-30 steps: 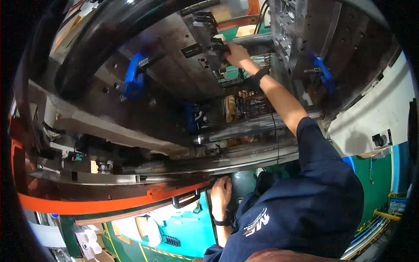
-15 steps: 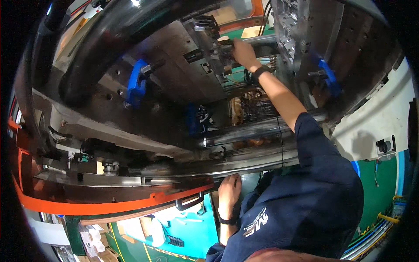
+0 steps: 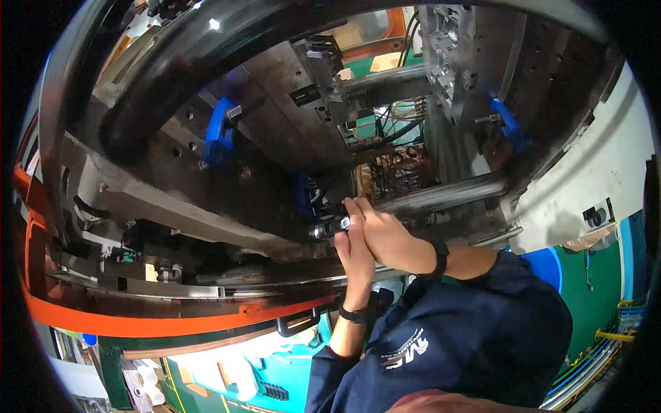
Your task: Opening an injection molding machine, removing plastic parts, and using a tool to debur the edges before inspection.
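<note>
Small dark part [image 3: 336,226] is pinched between left hand [image 3: 357,261] and right hand [image 3: 396,242], at left end of near bar [image 3: 454,195]. Should be kept two-handed; drop beyond bar is likely risk, recovery awkward.

Left hand [image 3: 355,258] is touching right hand [image 3: 396,241] at centre, on its left. Bar [image 3: 451,194] is running rightward behind them. Left clamp [image 3: 219,132] is sitting on left plate [image 3: 234,193], far left; right clamp [image 3: 508,125] on right plate [image 3: 554,89], far right. Rail [image 3: 172,327] is crossing near left, bearing a handle [image 3: 283,327]. Table [image 3: 292,370] is lying nearer than rail.
</note>
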Available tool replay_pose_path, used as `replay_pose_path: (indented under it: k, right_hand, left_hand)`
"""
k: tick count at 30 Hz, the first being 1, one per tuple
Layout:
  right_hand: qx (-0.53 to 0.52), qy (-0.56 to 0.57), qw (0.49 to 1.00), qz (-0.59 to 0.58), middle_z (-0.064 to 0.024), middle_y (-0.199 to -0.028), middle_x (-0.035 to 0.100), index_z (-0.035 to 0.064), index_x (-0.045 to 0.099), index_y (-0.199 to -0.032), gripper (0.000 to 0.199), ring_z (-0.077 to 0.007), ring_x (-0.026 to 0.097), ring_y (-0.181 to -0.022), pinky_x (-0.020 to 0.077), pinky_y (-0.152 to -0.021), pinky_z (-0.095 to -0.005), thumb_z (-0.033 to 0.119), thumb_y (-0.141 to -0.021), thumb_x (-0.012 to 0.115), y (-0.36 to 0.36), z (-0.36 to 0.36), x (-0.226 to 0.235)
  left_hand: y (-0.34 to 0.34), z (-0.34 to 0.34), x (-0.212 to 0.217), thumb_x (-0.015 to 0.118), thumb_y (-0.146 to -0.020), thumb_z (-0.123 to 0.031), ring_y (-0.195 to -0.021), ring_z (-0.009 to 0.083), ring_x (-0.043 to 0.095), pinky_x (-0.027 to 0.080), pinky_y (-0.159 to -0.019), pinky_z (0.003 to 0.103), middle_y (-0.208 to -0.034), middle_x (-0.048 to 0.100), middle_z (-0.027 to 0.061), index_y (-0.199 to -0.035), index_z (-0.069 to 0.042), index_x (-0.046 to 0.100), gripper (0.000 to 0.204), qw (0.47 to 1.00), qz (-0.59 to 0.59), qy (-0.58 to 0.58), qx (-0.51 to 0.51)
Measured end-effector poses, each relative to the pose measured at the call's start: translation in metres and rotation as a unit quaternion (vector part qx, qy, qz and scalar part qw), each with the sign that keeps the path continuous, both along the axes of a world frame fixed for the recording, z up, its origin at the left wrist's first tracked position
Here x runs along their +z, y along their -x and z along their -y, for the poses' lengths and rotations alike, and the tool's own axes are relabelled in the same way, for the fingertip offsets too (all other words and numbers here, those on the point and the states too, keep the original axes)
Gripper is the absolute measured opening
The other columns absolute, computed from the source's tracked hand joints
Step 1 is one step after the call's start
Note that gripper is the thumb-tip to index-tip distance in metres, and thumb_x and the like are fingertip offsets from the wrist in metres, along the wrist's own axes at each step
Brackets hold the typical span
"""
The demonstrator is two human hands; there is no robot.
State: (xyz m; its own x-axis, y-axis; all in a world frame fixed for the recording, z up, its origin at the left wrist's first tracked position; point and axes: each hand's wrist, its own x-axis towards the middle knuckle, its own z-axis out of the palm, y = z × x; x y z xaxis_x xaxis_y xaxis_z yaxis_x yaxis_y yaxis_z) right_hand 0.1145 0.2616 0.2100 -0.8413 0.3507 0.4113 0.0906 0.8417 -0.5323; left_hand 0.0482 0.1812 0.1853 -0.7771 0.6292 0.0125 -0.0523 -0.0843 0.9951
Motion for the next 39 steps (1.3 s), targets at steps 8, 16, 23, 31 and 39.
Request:
replay_pose_path:
  k: [8,16,23,31,39]
  right_hand:
    - [0.100,-0.009,0.986,0.133,-0.0146,-0.094,0.068,0.0063,0.067,-0.106,0.032,-0.0288,0.066,-0.079,0.0529,-0.071,-0.0370,0.030,-0.084,0.064,0.016,-0.096,0.085]
    - [-0.167,-0.057,0.982,-0.072,-0.0246,-0.104,0.065,-0.0010,0.054,-0.122,0.050,-0.0367,0.062,-0.101,0.0487,-0.088,-0.0423,0.037,-0.090,0.058,0.135,-0.301,0.085]
    - [-0.302,-0.087,0.941,-0.126,-0.0211,-0.092,0.067,0.0009,0.059,-0.112,0.034,-0.0372,0.065,-0.087,0.0504,-0.077,-0.0455,0.027,-0.091,0.055,0.145,-0.308,0.066]
    - [0.131,0.349,0.884,-0.282,-0.0092,-0.107,0.063,0.0021,0.055,-0.119,0.038,-0.0198,0.059,-0.086,0.0480,-0.078,-0.0344,0.033,-0.098,0.050,0.208,-0.390,0.026]
    - [-0.063,0.131,0.950,-0.276,-0.0090,-0.086,0.062,0.0038,0.059,-0.100,0.020,-0.0199,0.059,-0.082,0.0479,-0.076,-0.0334,0.018,-0.096,0.046,0.115,-0.301,0.018]
  left_hand:
    - [0.027,0.042,-0.020,0.059,-0.092,-0.011,-0.079,0.0175,0.065,0.049,-0.078,0.028,-0.085,0.069,0.0091,-0.093,0.003,0.064,0.015,0.986,0.147,-0.073,0.034]
    - [0.005,0.066,-0.032,0.056,-0.092,-0.008,-0.076,0.0182,0.065,0.048,-0.080,0.031,-0.080,0.070,0.0108,-0.089,0.003,0.063,0.013,0.986,0.154,-0.017,0.062]
    - [-0.002,0.091,-0.049,0.058,-0.092,-0.011,-0.076,0.0172,0.064,0.047,-0.081,0.032,-0.079,0.070,0.0103,-0.086,0.001,0.062,0.014,0.984,0.133,0.015,0.121]
    - [-0.014,0.087,-0.063,0.058,-0.092,-0.013,-0.076,0.0149,0.064,0.048,-0.077,0.029,-0.079,0.070,0.0090,-0.086,0.002,0.063,0.017,0.989,0.120,0.043,0.077]
    - [-0.020,0.188,-0.060,0.064,-0.089,-0.023,-0.075,0.0090,0.058,0.047,-0.070,0.027,-0.080,0.068,0.0034,-0.089,0.000,0.063,0.022,0.977,0.068,0.200,-0.024]
